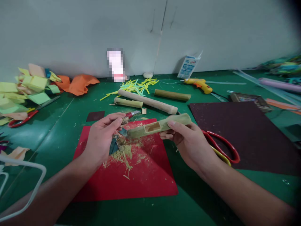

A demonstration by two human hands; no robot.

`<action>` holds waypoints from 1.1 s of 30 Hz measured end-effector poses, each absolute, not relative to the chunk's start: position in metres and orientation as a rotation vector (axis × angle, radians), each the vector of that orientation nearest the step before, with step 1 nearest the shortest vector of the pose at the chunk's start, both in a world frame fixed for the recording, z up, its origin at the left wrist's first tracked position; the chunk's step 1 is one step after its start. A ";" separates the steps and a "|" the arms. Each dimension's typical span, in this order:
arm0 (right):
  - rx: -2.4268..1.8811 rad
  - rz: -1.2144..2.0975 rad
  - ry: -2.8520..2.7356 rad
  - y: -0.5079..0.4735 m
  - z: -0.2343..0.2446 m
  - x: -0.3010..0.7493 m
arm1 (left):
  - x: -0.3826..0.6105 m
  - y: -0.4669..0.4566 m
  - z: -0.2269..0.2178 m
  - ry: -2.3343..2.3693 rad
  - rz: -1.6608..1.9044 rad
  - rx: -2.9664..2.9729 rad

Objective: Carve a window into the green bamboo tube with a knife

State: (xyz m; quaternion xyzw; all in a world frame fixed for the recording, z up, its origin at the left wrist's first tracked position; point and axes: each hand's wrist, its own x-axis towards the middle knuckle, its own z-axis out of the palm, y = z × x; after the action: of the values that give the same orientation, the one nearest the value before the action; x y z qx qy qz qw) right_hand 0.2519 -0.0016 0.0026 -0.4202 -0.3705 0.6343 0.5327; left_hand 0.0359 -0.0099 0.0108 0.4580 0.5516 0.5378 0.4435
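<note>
A crumpled orange paper sheet [78,85] lies next to a heap of yellow and green papers [39,84]. A tilted blue and white packet [187,67] stands by the big grey wall [216,28], near a yellow plastic glue gun [199,85], and thin yellow and light green strips [135,88] lie in a messy pile.

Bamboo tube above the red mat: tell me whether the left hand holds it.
No, the right hand grips the bamboo tube.

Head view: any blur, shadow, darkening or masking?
Head view: a pixelated block masks something by the wall; the upper right corner darkens; shadow crosses the right side of the red mat; the left end of the held bamboo tube looks soft.
</note>
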 end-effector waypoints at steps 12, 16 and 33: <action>-1.198 1.351 -1.137 -0.005 -0.001 0.260 | 0.026 0.002 -0.007 1.384 1.232 1.084; -1.278 1.279 -1.263 -0.005 0.000 0.261 | 0.024 0.003 -0.008 1.267 1.245 0.906; -1.579 0.735 -2.144 -0.007 0.015 0.269 | 0.022 0.001 -0.008 1.433 1.103 1.350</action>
State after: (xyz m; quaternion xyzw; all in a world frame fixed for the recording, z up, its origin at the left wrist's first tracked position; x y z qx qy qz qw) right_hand 0.2691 -0.0066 0.0149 -0.5613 -0.7623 0.2614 0.1886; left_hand 0.0220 0.0006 -0.0085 0.5407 0.5737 0.4418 0.4281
